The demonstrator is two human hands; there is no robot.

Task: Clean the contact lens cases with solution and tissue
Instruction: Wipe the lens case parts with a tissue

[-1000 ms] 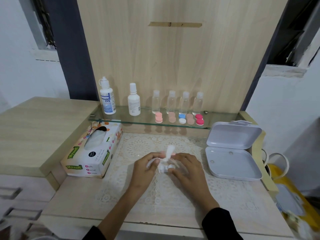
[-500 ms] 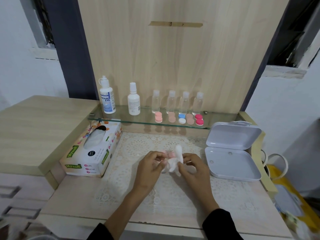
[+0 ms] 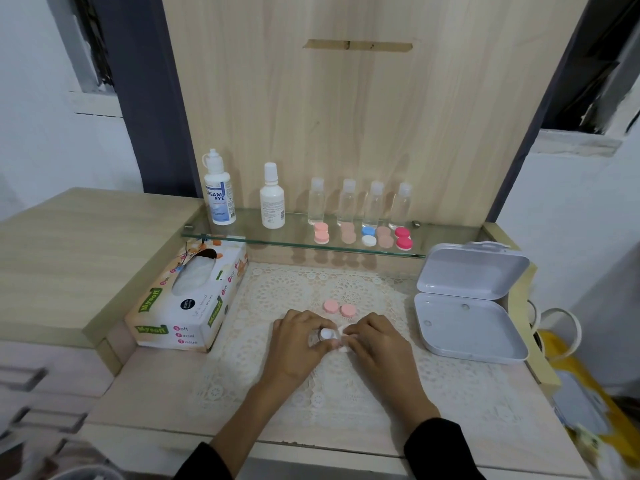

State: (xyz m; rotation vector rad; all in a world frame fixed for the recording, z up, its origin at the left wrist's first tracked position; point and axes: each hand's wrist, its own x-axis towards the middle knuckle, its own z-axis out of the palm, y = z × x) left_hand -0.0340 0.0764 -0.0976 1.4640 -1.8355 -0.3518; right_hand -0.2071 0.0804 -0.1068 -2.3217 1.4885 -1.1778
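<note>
Both hands meet over the lace mat point(image 3: 277, 292) on the surface point(image 3: 156, 393). Fingers of the left hand point(image 3: 298, 337) curl round a small white lens case point(image 3: 325, 333). Fingers of the right hand point(image 3: 377, 341) pinch a wad of tissue point(image 3: 341, 341) that touches the case. Two pink caps point(image 3: 330, 306) lie just beyond the fingertips. The tissue box point(image 3: 187, 306) sits left of the fingers, and an open white box point(image 3: 467, 327) sits to their right.

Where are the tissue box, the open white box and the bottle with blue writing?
tissue box point(image 3: 194, 299), head view, on its printed top face.
open white box point(image 3: 460, 327), head view, on its bare bottom half.
bottle with blue writing point(image 3: 218, 199), head view, on its label.
</note>
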